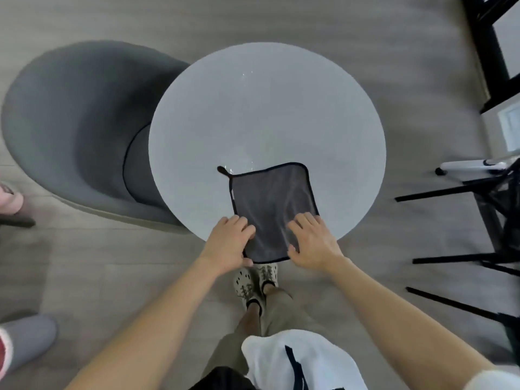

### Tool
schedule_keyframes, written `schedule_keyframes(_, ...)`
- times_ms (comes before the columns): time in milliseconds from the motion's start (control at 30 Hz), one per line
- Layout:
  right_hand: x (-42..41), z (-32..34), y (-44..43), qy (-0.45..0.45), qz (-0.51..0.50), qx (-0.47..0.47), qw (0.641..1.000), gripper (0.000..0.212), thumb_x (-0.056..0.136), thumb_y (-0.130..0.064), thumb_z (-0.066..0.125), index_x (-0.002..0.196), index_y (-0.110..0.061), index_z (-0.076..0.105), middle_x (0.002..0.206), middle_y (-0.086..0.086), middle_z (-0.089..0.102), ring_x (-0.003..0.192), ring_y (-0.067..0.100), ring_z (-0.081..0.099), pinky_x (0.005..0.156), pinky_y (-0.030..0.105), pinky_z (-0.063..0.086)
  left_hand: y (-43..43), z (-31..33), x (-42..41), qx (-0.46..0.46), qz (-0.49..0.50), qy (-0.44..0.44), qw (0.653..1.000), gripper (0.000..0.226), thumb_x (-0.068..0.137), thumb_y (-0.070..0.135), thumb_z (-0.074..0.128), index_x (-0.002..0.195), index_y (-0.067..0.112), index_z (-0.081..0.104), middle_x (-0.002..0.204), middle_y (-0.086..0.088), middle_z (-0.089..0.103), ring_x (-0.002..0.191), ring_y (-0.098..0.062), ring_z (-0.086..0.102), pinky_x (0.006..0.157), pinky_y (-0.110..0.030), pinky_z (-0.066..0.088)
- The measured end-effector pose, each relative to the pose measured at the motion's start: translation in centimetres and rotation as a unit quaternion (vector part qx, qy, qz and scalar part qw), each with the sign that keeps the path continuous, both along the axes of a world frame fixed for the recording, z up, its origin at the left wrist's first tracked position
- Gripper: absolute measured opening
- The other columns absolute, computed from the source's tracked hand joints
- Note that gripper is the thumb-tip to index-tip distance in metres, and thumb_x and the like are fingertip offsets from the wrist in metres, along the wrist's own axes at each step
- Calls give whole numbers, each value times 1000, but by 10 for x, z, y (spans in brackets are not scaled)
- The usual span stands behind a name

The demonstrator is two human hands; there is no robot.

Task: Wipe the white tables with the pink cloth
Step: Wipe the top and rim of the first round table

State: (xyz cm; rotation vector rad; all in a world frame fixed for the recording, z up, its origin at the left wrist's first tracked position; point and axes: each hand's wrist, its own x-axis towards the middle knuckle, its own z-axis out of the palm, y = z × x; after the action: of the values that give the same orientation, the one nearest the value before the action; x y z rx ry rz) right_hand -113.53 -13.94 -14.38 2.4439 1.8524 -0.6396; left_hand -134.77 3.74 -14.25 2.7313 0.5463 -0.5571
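**Q:** State the appearance of the cloth (274,198).

**A:** 1 square cloth, spread flat. It reads as dull grey-mauve in this light, and any pink is hard to confirm. A black trim runs round all 4 sides. 1 black hanging loop (223,169) projects from the far-left corner.

**Q:** Location?

**A:** On the near part of the round white table (267,108). The cloth's near edge passes beyond the table rim, toward the person.

**Q:** Hand status?

**A:** 2 hands, both on the cloth. The left hand (229,240) grips the near-left corner, with fingers curled on top and the thumb at the cloth's near edge. The right hand (312,243) rests on the near-right corner, fingers spread and nearly straight, holding nothing.

**Q:** Item count?

**A:** 1 table, 1 cloth, 1 grey upholstered chair (78,125) tucked partly under the table's left side, and 2 patterned shoes (256,280) below the hands. There are also 2 slippers at the left border: 1 grey slipper (25,339) and 1 pink slipper (8,201). Wet streaks (244,76) show on the far part of the tabletop, with more just beyond the cloth.

**Q:** Obstructions and limits?

**A:** The near corners of the cloth are covered by the hands. The table base is hidden beneath the top. Both slippers are cut off by the picture's edge. The black frame legs (464,260) at the right are cropped, and what they belong to cannot be determined.
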Motion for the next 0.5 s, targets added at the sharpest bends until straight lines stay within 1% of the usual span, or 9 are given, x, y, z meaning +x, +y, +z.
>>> schedule_keyframes(67, 3, -4, -18, 5, 40, -39, 998, 52, 80, -46, 65, 124, -18, 62, 123, -1, 57, 120, 27, 54, 101, 42, 48, -14, -10, 2, 12, -83, 9, 996, 73, 61, 67, 87, 113, 24, 59, 113, 2, 53, 106, -23, 51, 93, -40, 45)
schedule_keyframes(133, 9, -6, -29, 8, 71, -56, 996, 62, 80, -48, 73, 134, -21, 58, 131, -2, 53, 128, 23, 48, 108, 39, 48, -17, -15, 2, 26, -103, -16, 994, 61, 66, 52, 86, 112, 23, 59, 113, 0, 52, 106, -25, 51, 93, -41, 44)
schedule_keyframes(167, 13, -6, -31, 12, 83, -54, 995, 61, 82, -43, 76, 136, -21, 57, 133, -2, 53, 129, 23, 48, 108, 39, 48, -16, -15, 1, 29, -103, -32, 994, 51, 70, 45, 83, 109, 23, 59, 112, 0, 52, 105, -25, 51, 92, -40, 44)
schedule_keyframes(267, 22, -4, -27, 10, 112, -52, 992, 36, 90, -17, 72, 124, -20, 64, 123, -2, 59, 121, 24, 55, 99, 37, 51, -7, -9, 0, -20, -77, -74, 994, 20, 78, 36, 71, 94, 25, 68, 100, 5, 57, 98, -23, 54, 83, -37, 45)
schedule_keyframes(333, 29, 4, -15, 18, 113, -59, 992, 31, 90, -3, 64, 115, -20, 69, 111, -1, 62, 108, 26, 60, 90, 35, 48, 5, 6, 6, -94, -9, -75, 993, 10, 84, 29, 65, 89, 24, 73, 89, 9, 60, 93, -22, 60, 76, -37, 47)
schedule_keyframes(367, 34, 11, -4, 28, 99, -62, 993, 32, 89, 1, 62, 112, -19, 70, 107, 0, 62, 103, 27, 62, 87, 36, 48, 13, 15, 11, -129, 44, -67, 988, 10, 88, 27, 64, 90, 26, 74, 85, 13, 60, 90, -21, 63, 73, -36, 49)
schedule_keyframes(400, 42, 19, 10, 33, 68, -41, 996, 32, 87, 3, 61, 110, -17, 71, 104, 1, 62, 98, 30, 63, 85, 38, 49, 23, 23, 18, -145, 106, -79, 981, 12, 91, 27, 63, 94, 28, 75, 85, 15, 63, 88, -18, 65, 72, -35, 51)
schedule_keyframes(467, 62, 35, 43, 26, -56, 81, 995, 31, 88, 5, 58, 111, -12, 71, 105, 8, 64, 93, 36, 64, 84, 48, 52, 46, 30, 32, -132, 247, -146, 949, 17, 97, 29, 63, 107, 30, 76, 96, 14, 72, 91, -13, 67, 77, -35, 53)
schedule_keyframes(500, 73, 42, 60, 10, -130, 147, 981, 32, 92, 4, 57, 116, -10, 71, 111, 11, 66, 95, 38, 65, 87, 52, 53, 58, 32, 38, -122, 317, -176, 924, 21, 99, 29, 63, 117, 28, 75, 104, 12, 75, 95, -12, 67, 82, -35, 54)
